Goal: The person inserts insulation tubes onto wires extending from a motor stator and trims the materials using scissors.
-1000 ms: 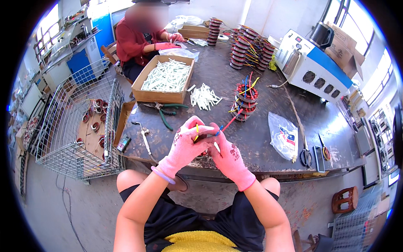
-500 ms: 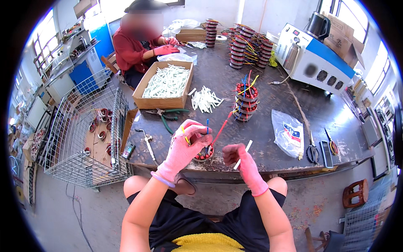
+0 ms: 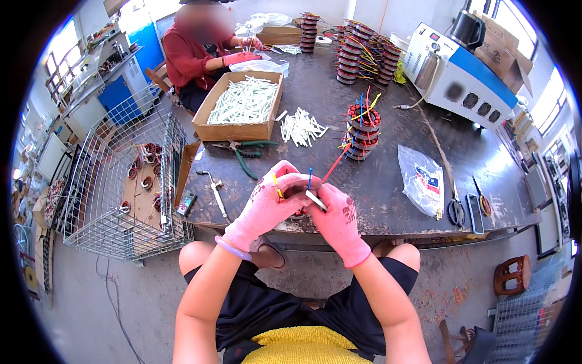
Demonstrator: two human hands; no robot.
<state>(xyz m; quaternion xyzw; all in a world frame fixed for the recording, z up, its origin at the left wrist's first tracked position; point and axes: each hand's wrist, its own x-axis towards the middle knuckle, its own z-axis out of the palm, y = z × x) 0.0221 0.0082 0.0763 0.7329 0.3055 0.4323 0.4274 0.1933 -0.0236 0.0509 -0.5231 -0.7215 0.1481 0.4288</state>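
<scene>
At the table's near edge both my hands, in pink gloves, meet over a small wound motor coil ring (image 3: 299, 215), mostly hidden beneath them. My left hand (image 3: 257, 203) is closed, its fingertips around a blue wire (image 3: 310, 176) that sticks up; a yellow wire (image 3: 278, 185) rises beside its fingers. Pinched in my right hand (image 3: 339, 223) is a short white sleeve tube (image 3: 316, 201), tilted close to the left fingertips. A red sleeved wire (image 3: 336, 165) slants up and away behind my right hand, toward a stack of coil rings (image 3: 362, 134).
Loose white tubes (image 3: 301, 128) lie beyond my hands, beside a cardboard box (image 3: 236, 132) full of them. Green-handled pliers (image 3: 245, 159) and a small torch (image 3: 216, 195) are left. A plastic bag (image 3: 421, 182) and scissors (image 3: 456, 212) lie right. Across the table sits a co-worker (image 3: 191, 60).
My right hand has moved left with the white tube, up to my left fingertips. My left hand stays near the blue wire. The view has shifted slightly.
</scene>
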